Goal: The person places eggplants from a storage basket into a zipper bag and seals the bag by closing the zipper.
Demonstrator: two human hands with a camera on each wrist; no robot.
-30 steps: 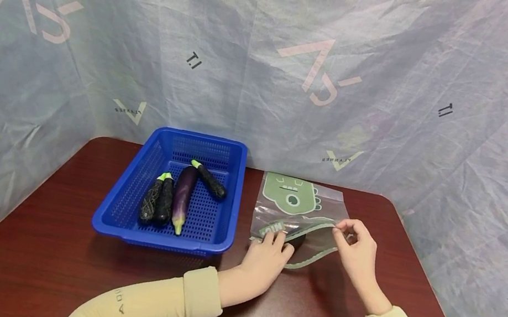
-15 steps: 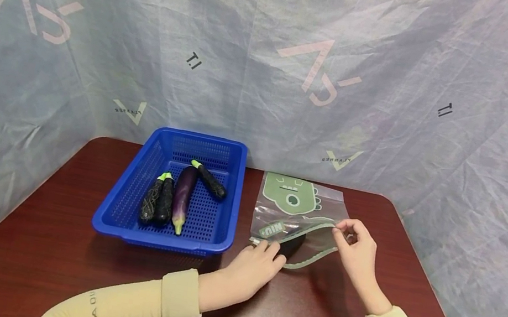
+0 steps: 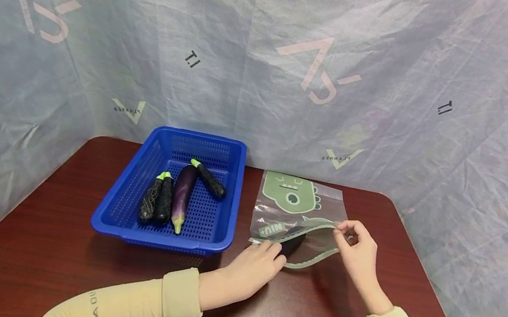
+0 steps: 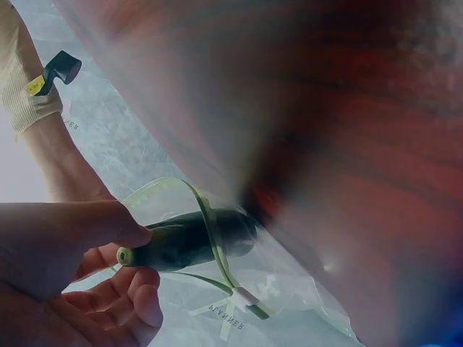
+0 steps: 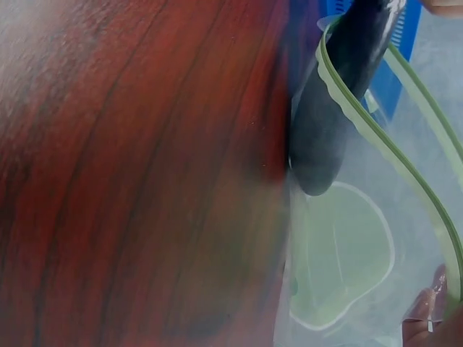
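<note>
A clear zip bag (image 3: 329, 207) with a green cartoon print lies at the table's back right, its green-edged mouth spread toward me. My left hand (image 3: 251, 271) is at the left of that mouth. In the left wrist view, its thumb and fingers pinch the stem end of a dark eggplant (image 4: 184, 242). The eggplant's rounded end is inside the bag, as the right wrist view also shows. At the mouth's right corner, my right hand (image 3: 360, 253) pinches the bag's edge and holds it apart. A white slider (image 4: 244, 297) sits on the zip's left end.
A blue perforated basket (image 3: 108, 201) stands left of the bag. Several eggplants (image 3: 184, 191) lie in it, one longer and purple, the others dark with bright green stems. A grey printed cloth (image 3: 249, 68) hangs behind and beside the reddish-brown table (image 3: 40, 257).
Over the first half second my left hand drew back toward me and left, uncovering the bag's printed label. Since then it has barely moved. My right hand stays at the bag's corner.
</note>
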